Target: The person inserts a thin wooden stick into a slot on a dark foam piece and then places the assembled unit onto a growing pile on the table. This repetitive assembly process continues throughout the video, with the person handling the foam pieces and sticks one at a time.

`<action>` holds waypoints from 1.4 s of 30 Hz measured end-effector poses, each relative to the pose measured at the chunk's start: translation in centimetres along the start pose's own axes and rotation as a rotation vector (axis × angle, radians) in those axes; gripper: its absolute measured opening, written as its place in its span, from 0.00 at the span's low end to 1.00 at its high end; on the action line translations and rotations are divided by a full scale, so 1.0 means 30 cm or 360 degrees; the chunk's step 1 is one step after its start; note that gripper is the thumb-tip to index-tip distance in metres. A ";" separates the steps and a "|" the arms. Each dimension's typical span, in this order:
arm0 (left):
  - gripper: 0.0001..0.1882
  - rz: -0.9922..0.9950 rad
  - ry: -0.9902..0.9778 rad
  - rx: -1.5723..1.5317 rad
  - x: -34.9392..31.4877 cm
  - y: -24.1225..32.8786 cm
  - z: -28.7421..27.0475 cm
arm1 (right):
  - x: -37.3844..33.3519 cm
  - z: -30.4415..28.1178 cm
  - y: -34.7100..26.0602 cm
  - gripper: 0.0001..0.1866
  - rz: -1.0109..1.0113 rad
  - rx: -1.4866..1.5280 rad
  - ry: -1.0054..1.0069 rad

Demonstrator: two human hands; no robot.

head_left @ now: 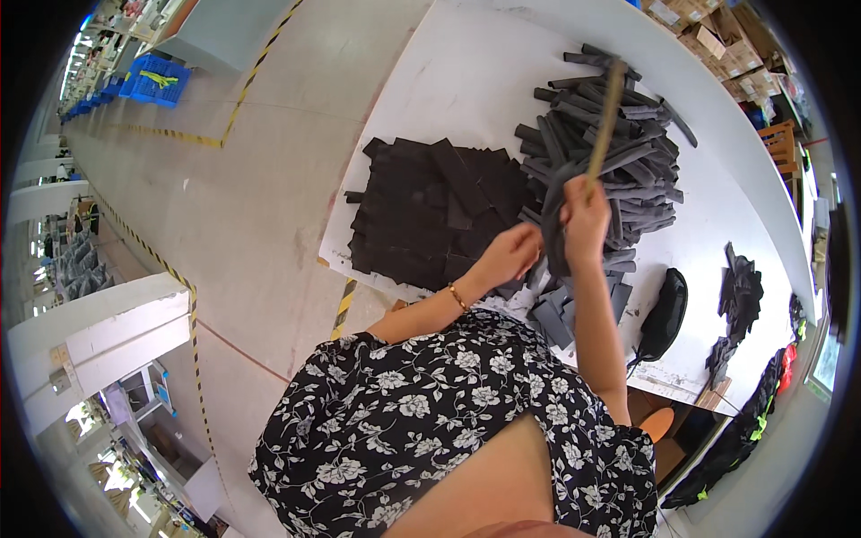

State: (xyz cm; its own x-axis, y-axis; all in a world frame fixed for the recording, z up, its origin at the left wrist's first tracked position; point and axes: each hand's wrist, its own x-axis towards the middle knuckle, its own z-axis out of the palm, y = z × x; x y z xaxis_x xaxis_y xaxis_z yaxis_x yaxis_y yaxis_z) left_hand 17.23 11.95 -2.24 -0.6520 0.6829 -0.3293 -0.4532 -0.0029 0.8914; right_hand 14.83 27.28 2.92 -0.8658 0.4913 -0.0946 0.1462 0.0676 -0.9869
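My right hand (585, 220) is closed round a thin wooden stick (609, 117), which points up and away over the table. A dark grey fabric tube (555, 238) hangs at this hand's left side, partly covered by the fingers. My left hand (518, 253), with a beaded bracelet at the wrist, is beside the tube with fingers curled together; what is between them is hidden. Beyond my right hand lies a heap of rolled grey tubes (641, 166). To the left spreads a layered pile of flat black pieces (404, 211). Flat grey pieces (554, 318) lie close to my body.
All this rests on a white table (466, 54) with a raised rim at the right. A black pouch-like object (665, 309) and a dark strip bundle (740, 291) lie to the right. Cardboard boxes (731, 54) stand far right; a blue crate (155, 81) sits far left.
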 end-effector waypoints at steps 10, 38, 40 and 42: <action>0.08 0.0926 0.0454 0.2286 0.137 -0.137 -0.479 | 0.178 -0.313 0.000 0.15 -0.0250 -0.0725 0.0176; 0.20 0.1237 0.0963 0.0427 -0.025 0.163 -0.266 | -0.215 -0.052 0.128 0.13 0.0693 0.0185 -0.1092; 0.18 0.0816 0.0558 -0.0909 -0.002 0.087 -0.314 | -0.242 -0.023 0.119 0.12 0.0725 0.0198 -0.1105; 0.17 0.0282 0.0285 -0.1466 0.005 -0.003 -0.223 | -0.262 0.029 0.169 0.13 0.0699 0.0172 -0.0983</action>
State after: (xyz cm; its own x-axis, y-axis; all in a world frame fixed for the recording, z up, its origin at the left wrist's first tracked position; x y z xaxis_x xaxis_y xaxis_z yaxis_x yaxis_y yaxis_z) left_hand 13.11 7.15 -4.44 -0.8058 0.4957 -0.3241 -0.5898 -0.7216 0.3626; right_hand 21.97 23.02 -1.44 -0.8539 -0.1234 -0.5056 0.5187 -0.1229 -0.8461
